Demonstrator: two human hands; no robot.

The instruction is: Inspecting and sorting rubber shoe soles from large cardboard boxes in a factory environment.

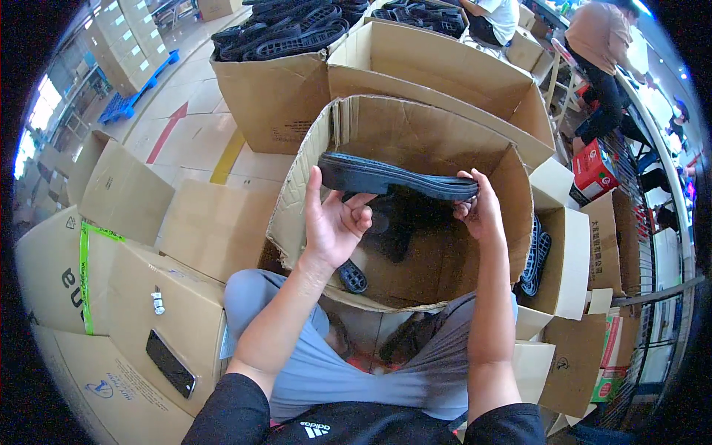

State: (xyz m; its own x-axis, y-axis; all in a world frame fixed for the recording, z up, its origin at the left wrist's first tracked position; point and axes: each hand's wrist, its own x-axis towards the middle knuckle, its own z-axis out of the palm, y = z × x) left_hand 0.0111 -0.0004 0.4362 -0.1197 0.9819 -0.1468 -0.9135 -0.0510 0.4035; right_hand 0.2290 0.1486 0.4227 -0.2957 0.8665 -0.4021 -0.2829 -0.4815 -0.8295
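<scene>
Above the mouth of an open cardboard box (pixel 304 185), I hold a black shoe sole (pixel 393 176) edge-on between both hands. My left hand (pixel 332 226) is at its thicker left end, thumb up against the end and fingers curled beneath. My right hand (pixel 482 206) pinches the thinner right end between thumb and fingers. Inside the box, dark soles lie in shadow, and one small black sole (pixel 352 276) shows near the front left wall. How many lie there I cannot tell.
Behind stand a box heaped with black soles (pixel 297 37) and another open carton (pixel 437 67). On my right, a carton holds more soles (pixel 535 256). At left, a phone (pixel 170 363) and a small white object (pixel 157 300) rest on cardboard. Other people (pixel 604 44) work at back right.
</scene>
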